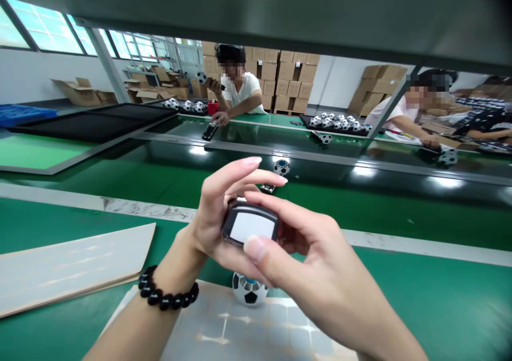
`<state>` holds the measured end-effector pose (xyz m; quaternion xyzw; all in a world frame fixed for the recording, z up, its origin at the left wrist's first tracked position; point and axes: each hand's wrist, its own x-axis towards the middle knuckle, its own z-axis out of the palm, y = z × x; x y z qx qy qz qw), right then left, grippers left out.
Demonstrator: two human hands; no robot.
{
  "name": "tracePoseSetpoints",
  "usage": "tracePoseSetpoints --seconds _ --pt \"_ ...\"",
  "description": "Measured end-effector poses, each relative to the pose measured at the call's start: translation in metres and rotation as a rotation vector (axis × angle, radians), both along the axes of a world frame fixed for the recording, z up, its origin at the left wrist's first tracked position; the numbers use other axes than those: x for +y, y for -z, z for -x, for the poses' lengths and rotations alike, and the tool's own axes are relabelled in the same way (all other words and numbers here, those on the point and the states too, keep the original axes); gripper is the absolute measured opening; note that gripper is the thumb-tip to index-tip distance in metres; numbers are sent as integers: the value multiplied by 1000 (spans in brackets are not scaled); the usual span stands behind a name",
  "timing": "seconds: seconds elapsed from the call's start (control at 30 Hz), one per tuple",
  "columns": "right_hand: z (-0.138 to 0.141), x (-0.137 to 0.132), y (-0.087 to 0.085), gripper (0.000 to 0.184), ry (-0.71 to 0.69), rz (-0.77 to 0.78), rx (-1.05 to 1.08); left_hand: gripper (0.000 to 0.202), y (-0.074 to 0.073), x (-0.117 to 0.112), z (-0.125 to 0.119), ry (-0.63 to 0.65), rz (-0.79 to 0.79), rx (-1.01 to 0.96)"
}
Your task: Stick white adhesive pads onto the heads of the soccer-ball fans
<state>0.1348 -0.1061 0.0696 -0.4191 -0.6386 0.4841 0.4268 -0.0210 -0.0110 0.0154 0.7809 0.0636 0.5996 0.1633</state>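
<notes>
The left hand [224,217], with a black bead bracelet [166,293] at the wrist, grasps a small black device [250,226] from the left and behind, with the index and middle fingers extended above it. The right hand [320,270] grasps the same device from the right, thumb pressed on its lower edge. The device is held above the green table [440,307], pale screen toward the camera. Directly below it, a football-patterned ball [250,291] stands on a sheet of pale squares [256,334]. A flat board [68,267] lies to the left. On the dark conveyor belt [360,190] beyond lie a second ball [281,167] and a small black part [267,189]. Two people [244,91] sit across the belt.
</notes>
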Motion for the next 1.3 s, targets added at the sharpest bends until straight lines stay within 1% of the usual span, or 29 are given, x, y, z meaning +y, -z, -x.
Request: tracePoseSetpoints --seconds 0.1,0.17,0.27,0.33,0.4,0.5,0.6,0.67,0.73,0.77,0.83,0.9,0.93,1.0,1.03,1.1,1.17,1.2,1.23,1.3 --pt "-4 -2 -1 39 -58 25 -32 99 4 8 -3 64 -127 -33" --pt "-8 -2 0 37 -88 9 -52 101 4 10 -4 42 -124 -45" --pt "-12 -2 2 40 -123 -30 -46 100 -1 1 -7 28 -90 -60" --pt "-13 -2 3 42 -130 -72 -16 98 -7 -8 -9 55 -49 -93" --pt "-12 -3 4 42 -109 -118 6 96 -12 -16 -11 88 -1 -131" --pt "-12 -2 6 41 -91 -199 29 94 -15 -22 -13 126 35 -140" --pt "-12 -1 7 42 -117 -240 51 91 -14 -21 -11 156 9 -116" --pt "-11 -1 6 41 -105 -245 49 90 -12 -18 -9 147 -3 -106" --pt "-9 -3 4 36 -78 -236 -11 88 -10 -14 -6 138 -15 -76" --pt "-7 -4 2 35 -56 -229 -79 88 -9 -11 -5 148 -32 -30" --pt "-5 -6 0 36 39 -225 -273 89 -7 -4 -4 178 -82 133" --pt "-5 -5 0 30 146 -236 -449 91 -6 3 -4 161 -134 315" --pt "-8 -3 1 23 186 -246 -496 93 -6 6 -4 117 -150 390" --pt "-20 2 2 16 250 -272 -551 93 -8 10 -4 -18 -159 478" --pt "-28 6 3 15 320 -286 -579 91 -10 12 -3 -97 -150 507" --pt "-49 16 9 22 558 -300 -659 77 -13 14 0 -239 -96 571" --pt "-70 31 23 33 807 -260 -745 60 -15 17 4 -322 -7 663" --pt "-80 40 33 38 889 -221 -779 54 -15 18 6 -339 36 713" --pt "-87 51 46 40 936 -179 -812 52 -14 19 7 -347 74 758" --pt "-94 73 74 41 960 -96 -868 50 -12 22 7 -349 133 825"
